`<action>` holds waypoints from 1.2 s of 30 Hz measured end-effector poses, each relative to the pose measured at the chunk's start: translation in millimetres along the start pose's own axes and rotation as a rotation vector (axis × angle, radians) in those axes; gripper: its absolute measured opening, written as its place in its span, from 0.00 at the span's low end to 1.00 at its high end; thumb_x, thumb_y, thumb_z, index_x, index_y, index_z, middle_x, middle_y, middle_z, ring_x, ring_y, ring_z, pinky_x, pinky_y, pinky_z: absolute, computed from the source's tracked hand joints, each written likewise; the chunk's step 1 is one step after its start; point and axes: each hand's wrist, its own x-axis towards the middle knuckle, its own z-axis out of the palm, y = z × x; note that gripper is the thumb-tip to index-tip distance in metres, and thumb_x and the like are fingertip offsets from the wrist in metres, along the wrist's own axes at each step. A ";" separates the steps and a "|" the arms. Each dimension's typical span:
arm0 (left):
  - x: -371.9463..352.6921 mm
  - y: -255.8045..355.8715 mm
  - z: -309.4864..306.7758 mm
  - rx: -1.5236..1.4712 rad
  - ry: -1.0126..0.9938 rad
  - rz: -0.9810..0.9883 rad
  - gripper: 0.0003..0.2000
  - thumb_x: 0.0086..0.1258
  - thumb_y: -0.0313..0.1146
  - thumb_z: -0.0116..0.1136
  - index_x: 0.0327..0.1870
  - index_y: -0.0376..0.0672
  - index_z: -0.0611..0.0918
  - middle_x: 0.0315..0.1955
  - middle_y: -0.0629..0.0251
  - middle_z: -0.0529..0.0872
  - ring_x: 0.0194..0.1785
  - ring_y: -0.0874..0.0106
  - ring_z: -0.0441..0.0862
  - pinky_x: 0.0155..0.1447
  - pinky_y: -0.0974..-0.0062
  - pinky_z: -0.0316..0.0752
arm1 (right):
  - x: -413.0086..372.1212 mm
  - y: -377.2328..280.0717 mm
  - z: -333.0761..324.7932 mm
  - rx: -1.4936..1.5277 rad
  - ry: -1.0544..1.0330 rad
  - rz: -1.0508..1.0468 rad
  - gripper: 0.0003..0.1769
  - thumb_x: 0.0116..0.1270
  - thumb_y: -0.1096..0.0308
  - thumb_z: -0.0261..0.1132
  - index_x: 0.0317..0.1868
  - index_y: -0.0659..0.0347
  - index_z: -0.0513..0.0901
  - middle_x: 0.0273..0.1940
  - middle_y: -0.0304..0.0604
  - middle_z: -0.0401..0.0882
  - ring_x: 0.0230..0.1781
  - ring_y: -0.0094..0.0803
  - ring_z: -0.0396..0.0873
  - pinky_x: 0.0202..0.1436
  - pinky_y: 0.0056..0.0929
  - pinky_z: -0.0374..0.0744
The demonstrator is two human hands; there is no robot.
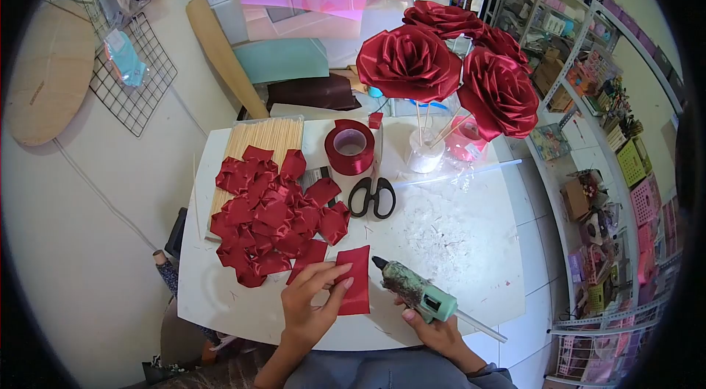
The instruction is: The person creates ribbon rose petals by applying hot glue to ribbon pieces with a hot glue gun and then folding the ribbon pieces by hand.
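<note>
My left hand (312, 304) pinches a flat piece of red satin ribbon (357, 282) between thumb and fingers near the table's front edge. In my right hand (434, 330) is a green hot glue gun (419, 292), its dark nozzle pointing left, just beside the ribbon piece and apart from it. A glue stick (482, 326) protrudes from the gun's back end. Left of the hands lies a heap of red satin petals (268, 220). Beyond them are black-handled scissors (373, 198) and a roll of red ribbon (348, 147).
Thin wooden sticks (246, 140) lie under the petal heap. Several red ribbon roses (408, 65) stand on sticks in a white cup (425, 154) at the back right. A clear plastic sleeve (463, 174) lies near the cup. Crowded shelves (588, 242) line the right side.
</note>
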 end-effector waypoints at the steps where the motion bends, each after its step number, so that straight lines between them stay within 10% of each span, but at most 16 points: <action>1: 0.3 0.8 0.1 0.001 -0.006 0.007 0.14 0.48 0.17 0.61 0.38 0.39 0.79 0.32 0.62 0.77 0.30 0.81 0.74 0.32 0.87 0.71 | 0.6 -0.4 0.4 0.001 0.000 0.003 0.17 0.58 0.61 0.61 0.42 0.66 0.74 0.34 0.47 0.74 0.34 0.34 0.74 0.38 0.27 0.72; 36: 1.2 11.2 -3.3 0.040 0.006 0.016 0.12 0.43 0.19 0.65 0.31 0.39 0.81 0.22 0.64 0.80 0.23 0.80 0.73 0.27 0.85 0.68 | 2.6 -11.3 0.7 -0.066 -0.022 0.039 0.17 0.56 0.63 0.63 0.40 0.67 0.73 0.29 0.44 0.74 0.29 0.27 0.73 0.33 0.23 0.71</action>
